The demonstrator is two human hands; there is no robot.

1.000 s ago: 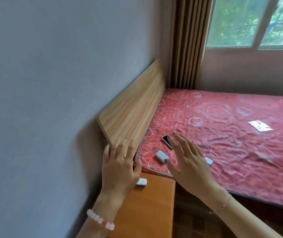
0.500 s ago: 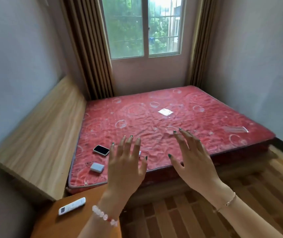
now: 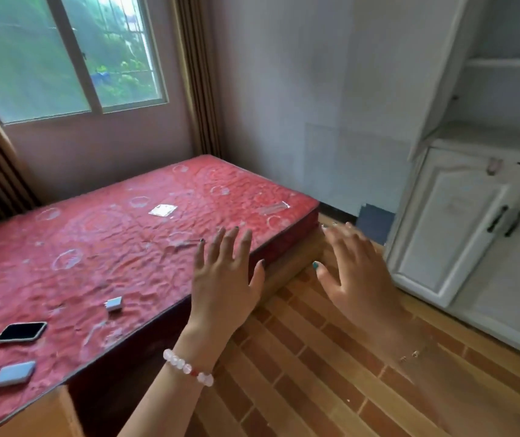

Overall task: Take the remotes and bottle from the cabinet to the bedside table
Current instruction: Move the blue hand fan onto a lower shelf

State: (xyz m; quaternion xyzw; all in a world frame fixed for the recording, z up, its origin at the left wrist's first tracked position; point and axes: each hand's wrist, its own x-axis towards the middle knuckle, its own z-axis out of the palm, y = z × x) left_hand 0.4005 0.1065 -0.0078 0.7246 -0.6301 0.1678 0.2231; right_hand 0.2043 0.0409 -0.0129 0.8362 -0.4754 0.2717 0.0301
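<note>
**Empty hands, heading for the cabinet**

Head view, the only one: both hands are up in front with nothing in them. The left hand (image 3: 225, 279) has its fingers (image 3: 232, 244) spread flat over the mattress (image 3: 101, 247) edge; the right hand (image 3: 358, 272) is blurry but looks splayed too. I'd guess they're free for grabbing. The white cabinet (image 3: 460, 228) sits just past the right fingertips, doors closed. No remotes or bottle visible, so probably still inside. A phone (image 3: 21, 331) lies well left of the fingers.
</note>
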